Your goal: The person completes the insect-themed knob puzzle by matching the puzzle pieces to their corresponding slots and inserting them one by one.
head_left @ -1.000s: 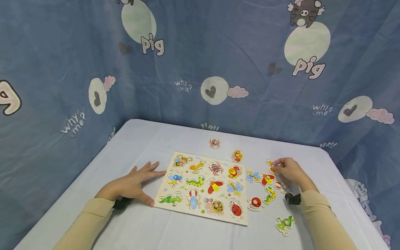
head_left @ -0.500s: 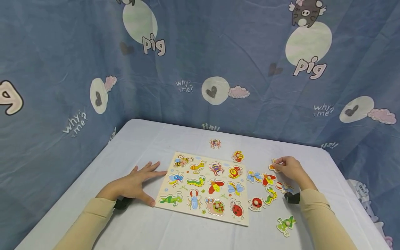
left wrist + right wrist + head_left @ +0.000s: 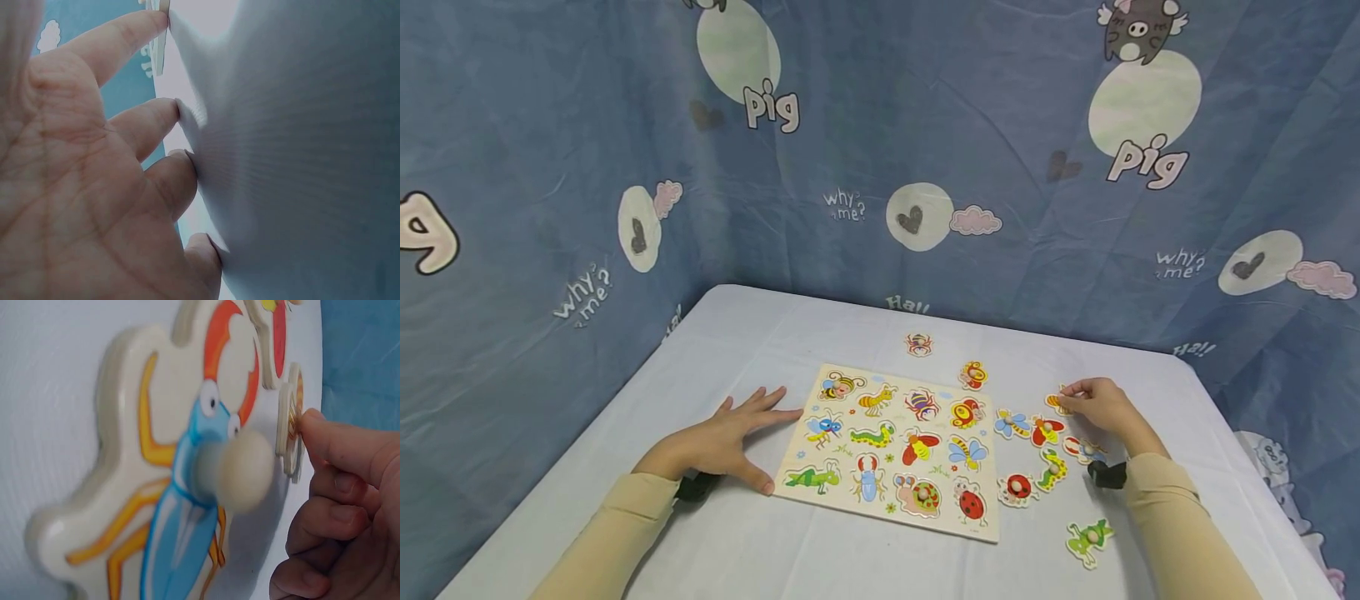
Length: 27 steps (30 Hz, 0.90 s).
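My left hand (image 3: 726,437) lies with fingers spread at the left side of a wooden insect puzzle board (image 3: 943,518). Its thumb and index finger touch the board's edge; in the left wrist view the other fingertips (image 3: 172,109) rest on the cloth. To the right of the board, my right hand (image 3: 1101,408) pinches a small orange striped insect puzzle piece (image 3: 1057,403) between thumb and finger. The right wrist view shows this piece (image 3: 290,422) side-on, its knob hidden by the thumb. Nearer that camera lies a blue stag beetle piece (image 3: 178,531) with a round knob.
Knobbed pieces lie right of the board: dragonfly (image 3: 1012,423), firefly (image 3: 1047,431), caterpillar (image 3: 1052,472), ladybug (image 3: 1017,490) and grasshopper (image 3: 1088,542). A spider (image 3: 918,344) and a red-yellow butterfly-like piece (image 3: 973,375) lie behind it. A snail piece (image 3: 917,496) sits in the board.
The orange striped piece has turned from slanting to lying more sideways under my right fingers, shifting slightly right. My left hand stays in place at the board's edge.
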Tool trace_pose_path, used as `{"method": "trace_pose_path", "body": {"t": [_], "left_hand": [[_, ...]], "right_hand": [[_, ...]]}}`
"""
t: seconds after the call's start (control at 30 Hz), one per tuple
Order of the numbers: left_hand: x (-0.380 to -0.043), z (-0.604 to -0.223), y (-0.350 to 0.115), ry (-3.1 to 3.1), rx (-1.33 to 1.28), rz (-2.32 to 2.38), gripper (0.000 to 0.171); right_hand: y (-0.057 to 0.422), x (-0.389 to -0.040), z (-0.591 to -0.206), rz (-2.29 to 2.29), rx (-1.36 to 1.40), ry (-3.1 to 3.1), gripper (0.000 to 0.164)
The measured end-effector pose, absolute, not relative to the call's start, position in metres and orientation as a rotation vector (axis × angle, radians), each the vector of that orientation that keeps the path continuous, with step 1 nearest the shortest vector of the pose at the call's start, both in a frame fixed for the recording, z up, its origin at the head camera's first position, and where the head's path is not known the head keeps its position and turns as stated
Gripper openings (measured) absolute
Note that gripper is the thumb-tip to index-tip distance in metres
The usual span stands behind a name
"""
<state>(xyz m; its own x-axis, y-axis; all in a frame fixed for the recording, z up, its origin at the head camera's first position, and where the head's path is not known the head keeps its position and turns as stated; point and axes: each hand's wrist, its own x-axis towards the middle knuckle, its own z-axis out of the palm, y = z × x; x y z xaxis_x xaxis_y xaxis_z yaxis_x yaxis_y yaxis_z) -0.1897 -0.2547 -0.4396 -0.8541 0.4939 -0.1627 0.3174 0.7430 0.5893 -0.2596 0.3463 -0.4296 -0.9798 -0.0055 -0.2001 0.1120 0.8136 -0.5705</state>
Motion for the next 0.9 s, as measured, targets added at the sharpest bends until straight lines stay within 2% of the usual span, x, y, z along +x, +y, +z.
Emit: {"method": "trace_pose_path", "body": {"t": [0.63,0.9], "left_hand": [[-0.1877,-0.4379,-0.2543,2.618,0.653,0.821,0.113],[-0.1891,-0.4392,-0.2535,2.624,0.649,0.816,0.113]], "right_hand": [[0.3460,-0.2564,-0.4343,-0.919,-0.052,2.823,0.027],[0.3444,-0.2602,-0.4326,-0.935,-0.080,2.818,0.029]]}}
